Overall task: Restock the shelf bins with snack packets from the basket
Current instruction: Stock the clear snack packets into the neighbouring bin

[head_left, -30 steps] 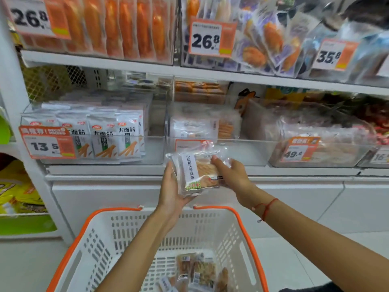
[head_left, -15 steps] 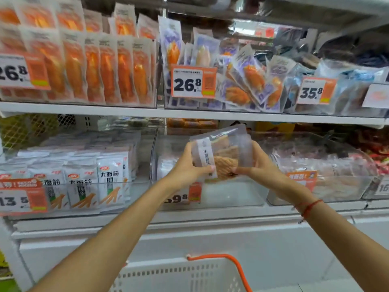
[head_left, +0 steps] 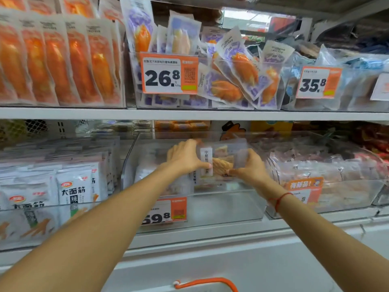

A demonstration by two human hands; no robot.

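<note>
A clear snack packet point(head_left: 221, 162) with a white label strip and brown pieces inside is held upright inside the middle clear bin point(head_left: 221, 207) on the lower shelf. My left hand point(head_left: 185, 158) grips its left edge, thumb on the label. My right hand point(head_left: 249, 170) pinches its right side. More packets of the same kind stand in the bin's left part behind it. Only the orange rim of the white basket point(head_left: 207, 282) shows at the bottom edge.
Left of the bin stands a bin of white noodle-snack packs point(head_left: 69, 192); right of it a clear bin of pale packets point(head_left: 328, 175). The upper shelf point(head_left: 189, 114) carries orange packs, purple packs and price tags 26.8 and 35.8. A 59.8 tag point(head_left: 166, 211) hangs on the middle bin.
Both hands lifted the packet from above the basket up and forward into the middle bin. The view tilted up, so the basket dropped almost out of sight.
</note>
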